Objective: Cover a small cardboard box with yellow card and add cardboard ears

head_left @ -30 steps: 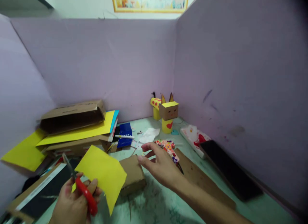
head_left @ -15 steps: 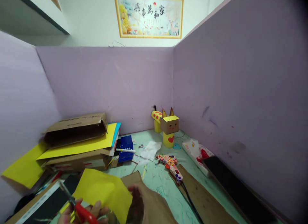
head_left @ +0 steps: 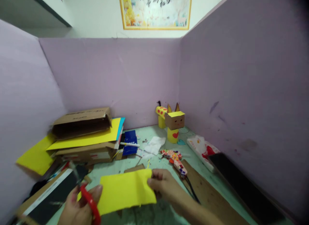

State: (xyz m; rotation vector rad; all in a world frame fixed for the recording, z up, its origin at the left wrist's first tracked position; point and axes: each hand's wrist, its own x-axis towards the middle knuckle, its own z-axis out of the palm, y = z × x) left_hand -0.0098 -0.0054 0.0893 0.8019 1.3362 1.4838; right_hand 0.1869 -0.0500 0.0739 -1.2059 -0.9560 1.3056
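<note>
A piece of yellow paper (head_left: 125,190) is held up near the front of the table. My right hand (head_left: 166,186) pinches its right end between thumb and fingers. In my left hand (head_left: 78,207) is a pair of scissors with red handles (head_left: 89,199); their blades point up and to the left and are blurred. The left thumb lies against the paper's left edge, and whether it grips the paper I cannot tell. Behind the paper, part of a brown cardboard scrap (head_left: 135,168) shows.
A hot glue gun (head_left: 175,159) lies beside a cardboard strip (head_left: 205,189). Behind stands a box-headed paper animal (head_left: 174,121). Boxes (head_left: 82,122) and yellow sheets are stacked at the left. White tissue (head_left: 155,145) and a marker (head_left: 129,144) lie mid-table. Purple panels (head_left: 116,80) enclose the table.
The yellow paper has moved right and now faces me more flatly. My right hand has shifted right, to the paper's right end. The scissors stay in my left hand. The view has tilted down slightly.
</note>
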